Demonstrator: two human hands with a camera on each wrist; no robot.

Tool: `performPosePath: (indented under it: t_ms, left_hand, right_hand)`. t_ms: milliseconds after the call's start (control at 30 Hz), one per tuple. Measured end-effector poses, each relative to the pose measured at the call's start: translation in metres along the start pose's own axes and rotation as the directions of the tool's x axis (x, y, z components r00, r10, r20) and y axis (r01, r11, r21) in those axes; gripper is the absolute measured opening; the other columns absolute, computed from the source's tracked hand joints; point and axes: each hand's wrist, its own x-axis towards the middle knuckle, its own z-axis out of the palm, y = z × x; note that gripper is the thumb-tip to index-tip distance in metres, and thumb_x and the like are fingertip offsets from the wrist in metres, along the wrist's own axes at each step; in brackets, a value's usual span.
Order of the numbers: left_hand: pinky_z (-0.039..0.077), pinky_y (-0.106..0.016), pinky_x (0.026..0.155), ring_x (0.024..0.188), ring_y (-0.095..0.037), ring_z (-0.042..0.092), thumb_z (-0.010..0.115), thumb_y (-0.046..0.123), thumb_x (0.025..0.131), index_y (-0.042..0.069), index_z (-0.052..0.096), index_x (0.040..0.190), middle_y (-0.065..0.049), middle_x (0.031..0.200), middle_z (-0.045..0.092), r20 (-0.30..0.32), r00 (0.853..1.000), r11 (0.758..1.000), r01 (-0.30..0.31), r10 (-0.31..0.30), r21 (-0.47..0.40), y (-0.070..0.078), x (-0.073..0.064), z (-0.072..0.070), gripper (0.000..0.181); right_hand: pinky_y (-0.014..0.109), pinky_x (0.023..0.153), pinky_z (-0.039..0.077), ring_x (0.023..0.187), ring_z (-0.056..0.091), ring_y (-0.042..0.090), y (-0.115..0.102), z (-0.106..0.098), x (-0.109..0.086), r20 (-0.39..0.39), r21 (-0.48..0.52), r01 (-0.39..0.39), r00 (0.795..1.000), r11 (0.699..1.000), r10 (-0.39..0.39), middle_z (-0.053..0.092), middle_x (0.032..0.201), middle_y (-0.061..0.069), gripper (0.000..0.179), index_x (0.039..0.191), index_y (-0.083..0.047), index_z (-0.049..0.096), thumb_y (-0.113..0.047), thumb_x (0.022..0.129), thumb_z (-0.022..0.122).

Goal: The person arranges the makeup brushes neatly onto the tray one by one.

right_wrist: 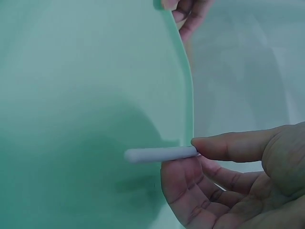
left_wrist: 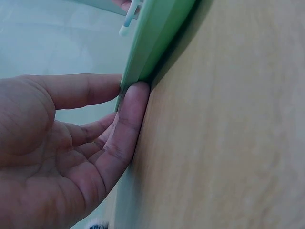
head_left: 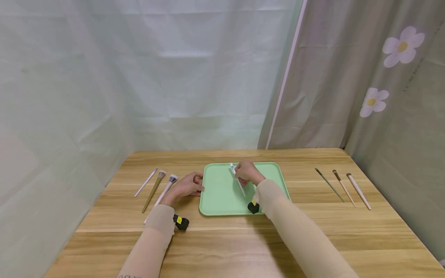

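A light green rectangular tray (head_left: 217,197) lies on the wooden table. At its left edge, my left hand (head_left: 187,186) pinches the rim, thumb on the upper side and a finger along the outer wall, as the left wrist view shows. Over the tray's middle, my right hand (head_left: 247,173) pinches a slim white makeup brush (right_wrist: 159,154) between thumb and fingers. The brush slants across the tray in the head view, its rounded handle end pointing toward me. Its bluish far tip (left_wrist: 127,21) shows past the rim in the left wrist view.
Left of the tray lie a thin purple brush (head_left: 146,182), a gold-handled brush (head_left: 151,195) and a white brush (head_left: 167,189) partly behind my left wrist. To the right are a green brush (head_left: 330,185), a tan brush (head_left: 345,191) and a white-handled brush (head_left: 359,193). Curtains (head_left: 208,77) hang behind.
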Motion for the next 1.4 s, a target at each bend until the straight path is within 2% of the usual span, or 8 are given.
performPosePath:
  t_ms: [267, 600, 833, 1067, 1133, 1267, 1400]
  left_hand:
    - [0.060, -0.029, 0.077, 0.088, -0.020, 0.056, 0.064, -0.004, 0.097, -0.011, 0.038, 0.147, -0.014, 0.106, 0.047, -0.005, 1.000, 1.000, 0.013, -0.013, -0.006, 0.001, 0.002, 0.002, 0.057]
    - [0.060, -0.033, 0.081, 0.094, -0.023, 0.061, 0.063, 0.000, 0.099, -0.011, 0.036, 0.150, -0.016, 0.108, 0.048, 0.008, 1.000, 1.000, -0.002, 0.002, 0.022, -0.002, -0.004, -0.006, 0.058]
    - [0.060, -0.032, 0.080, 0.092, -0.021, 0.062, 0.063, -0.001, 0.099, -0.011, 0.036, 0.150, -0.017, 0.110, 0.050, 0.015, 1.000, 1.000, -0.004, 0.004, 0.019, -0.001, -0.002, -0.002, 0.059]
    - [0.060, -0.031, 0.079, 0.091, -0.020, 0.062, 0.063, 0.000, 0.099, -0.012, 0.034, 0.151, -0.017, 0.110, 0.050, 0.028, 1.000, 1.000, -0.012, 0.011, 0.015, -0.002, 0.000, 0.000, 0.060]
    - [0.060, -0.031, 0.079, 0.091, -0.020, 0.061, 0.063, 0.000, 0.099, -0.011, 0.033, 0.151, -0.017, 0.110, 0.050, 0.026, 1.000, 1.000, -0.010, 0.010, 0.013, -0.002, 0.000, 0.000, 0.061]
    - [0.061, -0.032, 0.080, 0.092, -0.021, 0.061, 0.063, 0.000, 0.098, -0.012, 0.032, 0.151, -0.018, 0.111, 0.050, 0.026, 1.000, 1.000, -0.017, 0.017, 0.008, -0.002, -0.001, -0.001, 0.062]
    - [0.060, -0.031, 0.079, 0.091, -0.020, 0.059, 0.063, -0.001, 0.097, -0.012, 0.032, 0.151, -0.017, 0.110, 0.050, 0.026, 1.000, 1.000, -0.017, 0.017, -0.009, -0.002, 0.000, -0.001, 0.063]
  right_hand:
    - [0.031, 0.056, 0.060, 0.057, 0.058, 0.017, -0.006, 0.014, 0.002, 0.004, 0.020, 0.007, 1.000, 1.000, -0.007, 0.065, 0.079, 0.015, 0.021, 0.113, 0.013, 0.068, 0.008, 0.092, 0.065]
    - [0.030, 0.052, 0.059, 0.049, 0.056, 0.016, -0.018, 0.040, 0.007, 0.000, -0.023, 0.017, 1.000, 1.000, -0.017, 0.061, 0.065, 0.011, 0.005, 0.093, 0.008, 0.071, 0.010, 0.091, 0.067]
    - [0.030, 0.050, 0.059, 0.046, 0.058, 0.018, -0.023, 0.050, 0.008, -0.010, -0.067, 0.018, 1.000, 0.998, -0.019, 0.061, 0.063, 0.012, 0.015, 0.077, 0.005, 0.068, 0.012, 0.090, 0.064]
    - [0.030, 0.051, 0.059, 0.046, 0.059, 0.019, -0.026, 0.063, 0.013, -0.031, -0.056, -0.035, 0.999, 0.998, 0.033, 0.063, 0.065, 0.014, 0.015, 0.079, 0.006, 0.070, 0.015, 0.089, 0.063]
    - [0.030, 0.050, 0.058, 0.046, 0.059, 0.019, -0.028, 0.067, 0.015, -0.043, -0.067, -0.048, 0.998, 0.997, 0.046, 0.063, 0.064, 0.013, 0.017, 0.075, 0.004, 0.068, 0.014, 0.088, 0.063]
    - [0.028, 0.047, 0.056, 0.044, 0.059, 0.018, -0.031, 0.074, 0.018, -0.062, -0.104, -0.062, 0.996, 0.993, 0.056, 0.062, 0.063, 0.012, 0.022, 0.071, 0.000, 0.062, 0.014, 0.088, 0.061]
    - [0.026, 0.042, 0.052, 0.044, 0.059, 0.018, -0.033, 0.080, 0.019, -0.077, -0.163, -0.052, 0.996, 0.985, 0.040, 0.062, 0.069, 0.014, 0.019, 0.077, 0.001, 0.060, 0.009, 0.094, 0.058]
